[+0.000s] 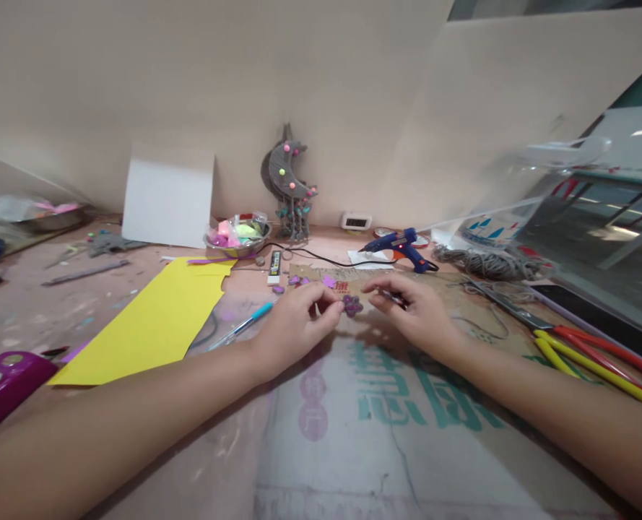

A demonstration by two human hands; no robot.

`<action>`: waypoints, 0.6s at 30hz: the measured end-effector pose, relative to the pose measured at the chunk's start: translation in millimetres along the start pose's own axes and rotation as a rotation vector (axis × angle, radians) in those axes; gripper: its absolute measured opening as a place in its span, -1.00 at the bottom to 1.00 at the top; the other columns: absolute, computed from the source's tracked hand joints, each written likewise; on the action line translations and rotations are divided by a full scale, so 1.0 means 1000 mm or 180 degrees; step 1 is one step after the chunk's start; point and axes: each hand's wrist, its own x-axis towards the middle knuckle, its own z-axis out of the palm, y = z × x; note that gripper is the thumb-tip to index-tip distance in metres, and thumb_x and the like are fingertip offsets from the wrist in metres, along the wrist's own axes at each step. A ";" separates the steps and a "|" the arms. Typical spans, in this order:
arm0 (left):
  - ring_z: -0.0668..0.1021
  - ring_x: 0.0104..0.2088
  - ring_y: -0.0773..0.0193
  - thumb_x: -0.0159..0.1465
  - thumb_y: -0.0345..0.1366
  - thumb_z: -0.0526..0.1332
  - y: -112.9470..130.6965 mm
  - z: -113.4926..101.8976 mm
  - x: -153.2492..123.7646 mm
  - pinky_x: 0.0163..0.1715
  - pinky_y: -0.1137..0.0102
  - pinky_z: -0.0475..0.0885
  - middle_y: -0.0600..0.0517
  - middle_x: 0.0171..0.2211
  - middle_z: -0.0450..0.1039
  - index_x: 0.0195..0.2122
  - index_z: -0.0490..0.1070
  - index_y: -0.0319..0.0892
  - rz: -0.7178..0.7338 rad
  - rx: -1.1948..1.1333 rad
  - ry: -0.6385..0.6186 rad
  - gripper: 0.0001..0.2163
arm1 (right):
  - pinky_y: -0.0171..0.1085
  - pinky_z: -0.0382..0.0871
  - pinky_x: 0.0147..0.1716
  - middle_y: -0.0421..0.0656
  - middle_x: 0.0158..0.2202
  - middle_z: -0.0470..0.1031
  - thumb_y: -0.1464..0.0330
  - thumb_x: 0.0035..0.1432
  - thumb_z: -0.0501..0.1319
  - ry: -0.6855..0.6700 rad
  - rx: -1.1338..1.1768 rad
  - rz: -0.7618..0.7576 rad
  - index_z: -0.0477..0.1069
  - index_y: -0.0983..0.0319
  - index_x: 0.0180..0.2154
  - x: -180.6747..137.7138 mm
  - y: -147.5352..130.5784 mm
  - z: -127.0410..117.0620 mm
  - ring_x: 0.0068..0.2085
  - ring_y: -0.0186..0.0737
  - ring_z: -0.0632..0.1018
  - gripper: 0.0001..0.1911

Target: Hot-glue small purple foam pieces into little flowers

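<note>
Currently the left hand's (299, 318) thumb and forefinger pinch the edge of a purple flower (352, 305), over the cardboard (353, 455). Just beside it, at three o'clock, the right hand (421, 307) curls about a dark item (396, 297); whether the fingers grip it, I cannot tell. Around the flower, red print (342, 286) reading 康 shows at eleven, large green characters (388, 383) at five, partly under the right arm (537, 412), and pink circles (313, 421) at seven. The glue gun (401, 244) sits at one; the eraser's (274, 269) label, at ten, and the timer's (356, 221) digits, at twelve, are too small to read.
</note>
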 end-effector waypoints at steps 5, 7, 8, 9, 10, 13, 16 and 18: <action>0.41 -0.42 0.38 0.25 -0.31 0.10 0.000 0.000 0.000 -0.40 0.47 0.27 0.10 -0.46 0.41 -0.39 0.37 -0.20 0.0087 0.0037 -0.0084 -0.88 | -0.34 0.33 -0.47 -0.15 -0.45 0.57 0.29 0.13 0.11 -0.0360 0.0336 0.0059 0.51 0.25 -0.37 -0.002 -0.010 -0.001 -0.44 -0.26 0.52 -0.76; 0.40 -0.44 0.38 0.25 -0.31 0.09 -0.001 0.000 0.000 -0.42 0.48 0.26 0.10 -0.48 0.40 -0.41 0.37 -0.20 0.0000 0.0007 -0.0058 -0.86 | -0.34 0.33 -0.48 -0.15 -0.45 0.57 0.27 0.14 0.11 -0.0435 0.0376 0.0027 0.52 0.25 -0.35 -0.005 -0.013 -0.001 -0.45 -0.26 0.52 -0.75; 0.40 -0.45 0.38 0.25 -0.31 0.09 -0.002 0.000 0.000 -0.43 0.48 0.26 0.10 -0.48 0.39 -0.41 0.37 -0.20 -0.0035 -0.0013 -0.0055 -0.85 | -0.35 0.33 -0.48 -0.15 -0.44 0.58 0.28 0.13 0.12 -0.0476 0.0382 0.0014 0.53 0.25 -0.34 -0.005 -0.013 0.000 -0.45 -0.27 0.51 -0.76; 0.40 -0.45 0.38 0.26 -0.31 0.08 -0.002 0.000 0.000 -0.44 0.48 0.27 0.09 -0.48 0.40 -0.41 0.37 -0.21 -0.0053 -0.0031 -0.0056 -0.85 | -0.36 0.33 -0.48 -0.16 -0.43 0.58 0.30 0.11 0.14 -0.0493 0.0378 0.0004 0.53 0.24 -0.33 -0.006 -0.013 0.001 -0.45 -0.28 0.51 -0.78; 0.40 -0.45 0.38 0.26 -0.30 0.08 -0.002 0.001 0.001 -0.44 0.48 0.27 0.09 -0.48 0.40 -0.40 0.38 -0.21 -0.0057 -0.0040 -0.0065 -0.85 | -0.37 0.33 -0.48 -0.17 -0.44 0.58 0.32 0.10 0.14 -0.0489 0.0373 0.0001 0.53 0.23 -0.33 -0.006 -0.012 0.002 -0.46 -0.29 0.51 -0.79; 0.43 -0.41 0.35 0.27 -0.28 0.09 -0.003 0.001 0.000 -0.40 0.46 0.30 0.07 -0.42 0.44 -0.32 0.40 -0.19 -0.0004 -0.0074 -0.0128 -0.85 | -0.39 0.30 -0.51 -0.19 -0.48 0.56 0.34 0.11 0.14 -0.0372 0.0357 0.0020 0.53 0.23 -0.35 -0.006 -0.011 0.005 -0.49 -0.32 0.49 -0.81; 0.44 -0.36 0.34 0.25 -0.27 0.14 -0.005 0.001 0.000 -0.36 0.44 0.34 0.03 -0.32 0.45 -0.18 0.38 -0.17 0.0077 -0.0085 0.0109 -0.85 | -0.39 0.27 -0.57 -0.20 -0.53 0.53 0.30 0.11 0.15 -0.0254 0.0335 0.0082 0.52 0.24 -0.39 -0.005 -0.011 0.006 -0.55 -0.34 0.45 -0.79; 0.44 -0.32 0.31 0.22 -0.29 0.19 -0.006 0.000 0.001 -0.31 0.41 0.36 0.01 -0.28 0.44 -0.18 0.39 -0.16 0.0253 -0.0006 0.0341 -0.84 | -0.39 0.28 -0.57 -0.20 -0.53 0.54 0.30 0.10 0.16 -0.0247 0.0342 0.0096 0.52 0.24 -0.40 -0.004 -0.011 0.007 -0.55 -0.34 0.45 -0.80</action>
